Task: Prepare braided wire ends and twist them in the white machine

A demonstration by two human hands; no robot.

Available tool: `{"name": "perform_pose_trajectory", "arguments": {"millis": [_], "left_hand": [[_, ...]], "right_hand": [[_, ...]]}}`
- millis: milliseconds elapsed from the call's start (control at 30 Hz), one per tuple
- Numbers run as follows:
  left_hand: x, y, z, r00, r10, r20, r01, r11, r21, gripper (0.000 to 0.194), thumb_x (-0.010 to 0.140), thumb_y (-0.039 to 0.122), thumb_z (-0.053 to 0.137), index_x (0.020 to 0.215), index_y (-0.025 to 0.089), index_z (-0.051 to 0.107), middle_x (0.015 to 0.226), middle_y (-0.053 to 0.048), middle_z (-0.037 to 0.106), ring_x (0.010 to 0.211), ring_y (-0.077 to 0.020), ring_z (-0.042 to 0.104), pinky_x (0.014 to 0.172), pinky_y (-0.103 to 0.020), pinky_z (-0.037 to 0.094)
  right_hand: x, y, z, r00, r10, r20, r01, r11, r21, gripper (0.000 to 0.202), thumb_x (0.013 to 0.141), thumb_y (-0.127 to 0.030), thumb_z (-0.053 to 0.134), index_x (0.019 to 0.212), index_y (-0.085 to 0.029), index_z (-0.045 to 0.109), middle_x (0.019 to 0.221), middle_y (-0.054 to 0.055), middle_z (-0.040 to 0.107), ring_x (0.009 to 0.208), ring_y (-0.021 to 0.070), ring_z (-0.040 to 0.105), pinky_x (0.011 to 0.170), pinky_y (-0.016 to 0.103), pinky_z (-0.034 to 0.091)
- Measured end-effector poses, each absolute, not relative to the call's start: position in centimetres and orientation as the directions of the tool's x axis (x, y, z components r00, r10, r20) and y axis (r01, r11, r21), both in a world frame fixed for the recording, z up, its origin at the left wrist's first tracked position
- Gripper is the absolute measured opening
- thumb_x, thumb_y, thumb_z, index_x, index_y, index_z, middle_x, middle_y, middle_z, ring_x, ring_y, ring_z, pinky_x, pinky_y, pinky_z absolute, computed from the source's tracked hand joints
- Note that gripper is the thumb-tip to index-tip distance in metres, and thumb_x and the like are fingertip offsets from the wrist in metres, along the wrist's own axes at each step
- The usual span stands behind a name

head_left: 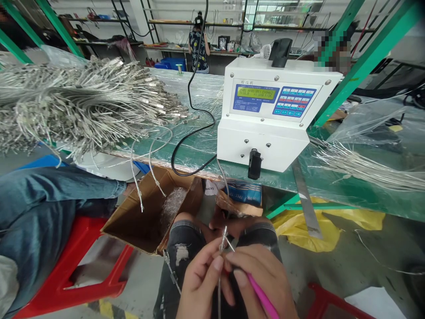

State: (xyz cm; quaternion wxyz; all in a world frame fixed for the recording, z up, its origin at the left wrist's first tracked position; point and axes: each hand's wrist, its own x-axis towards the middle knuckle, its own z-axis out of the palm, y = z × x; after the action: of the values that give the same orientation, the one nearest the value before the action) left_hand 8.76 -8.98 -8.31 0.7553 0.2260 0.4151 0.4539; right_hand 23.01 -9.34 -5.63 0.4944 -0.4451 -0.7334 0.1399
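Note:
Low in the view, above my knees, my left hand (202, 279) pinches a thin pale cable (219, 297) near its upper end, where silvery strands (223, 237) stick up. Close against it on the right, my right hand (265, 274) is closed on a pink-handled tool (262, 296). A thin metal tip (229, 244) reaches from that hand to the strands. Another cable with metal parts (171, 271) lies across my left thigh.
A white machine (262, 110) with a display stands on the green bench (195, 148). Cable bundles lie left (83, 102) and right (368, 166). Below are a cardboard box (133, 221) and red stool (79, 266). A seated person's leg (43, 208) is at left; another person (198, 44) stands behind.

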Motion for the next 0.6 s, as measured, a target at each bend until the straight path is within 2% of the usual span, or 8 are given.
{"name": "perform_pose_trajectory", "arguments": {"millis": [167, 333, 600], "left_hand": [[8.8, -9.3, -9.1, 0.279, 0.887, -0.368, -0.495, 0.462, 0.736, 0.039, 0.084, 0.039, 0.071, 0.12, 0.023, 0.067, 0.084, -0.002, 0.071, 0.041, -0.007, 0.061, 0.043, -0.016, 0.047], [8.9, -9.6, -9.1, 0.27, 0.884, -0.381, -0.473, 0.466, 0.747, 0.033, 0.084, 0.039, 0.07, 0.113, 0.022, 0.07, 0.074, 0.002, 0.065, 0.04, -0.0075, 0.062, 0.042, -0.014, 0.044], [9.1, -9.1, -7.8, 0.215, 0.876, -0.431, -0.498, 0.478, 0.723, 0.037, 0.08, 0.04, 0.076, 0.112, 0.022, 0.07, 0.079, 0.0, 0.071, 0.044, -0.0051, 0.059, 0.045, -0.014, 0.044]], "right_hand": [[23.6, -8.9, -5.1, -0.139, 0.781, 0.609, 0.55, 0.572, -0.608, 0.023, 0.091, -0.008, 0.05, 0.109, -0.016, 0.062, 0.098, 0.006, 0.069, 0.087, 0.0151, 0.063, 0.077, 0.028, 0.053], [24.4, -9.0, -5.1, -0.025, 0.791, 0.611, 0.62, 0.492, -0.611, 0.026, 0.092, -0.008, 0.05, 0.114, -0.017, 0.061, 0.102, 0.005, 0.068, 0.097, 0.0133, 0.063, 0.084, 0.024, 0.052], [23.5, -9.9, -5.9, -0.116, 0.742, 0.661, 0.501, 0.618, -0.606, 0.021, 0.092, -0.014, 0.048, 0.107, -0.017, 0.063, 0.091, 0.007, 0.07, 0.08, 0.0167, 0.066, 0.071, 0.029, 0.053]]}}
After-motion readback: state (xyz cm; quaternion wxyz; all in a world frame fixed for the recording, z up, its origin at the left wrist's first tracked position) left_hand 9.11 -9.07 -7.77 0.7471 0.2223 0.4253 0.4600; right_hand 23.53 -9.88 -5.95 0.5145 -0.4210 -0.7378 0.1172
